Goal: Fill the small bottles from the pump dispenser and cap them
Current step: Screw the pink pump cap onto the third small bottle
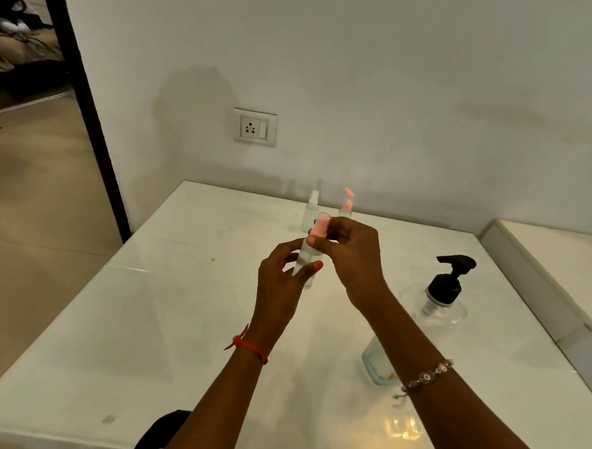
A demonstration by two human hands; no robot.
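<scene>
My left hand [281, 285] grips a small clear bottle [306, 262] above the middle of the white table [145, 319]. My right hand [351, 251] pinches the pink cap [320, 227] at the top of that bottle. A clear pump dispenser [447, 294] with a black pump head stands on the table to the right. At the far edge stand two small bottles: one with a clear top [311, 211] and one with a pink pump top [346, 206]. Another clear glass bottle [378, 364] sits partly hidden under my right forearm.
A wall with a power socket [255, 127] rises behind the table. A doorway with a dark frame [84, 110] opens at the left. A white ledge [559, 272] runs along the table's right side.
</scene>
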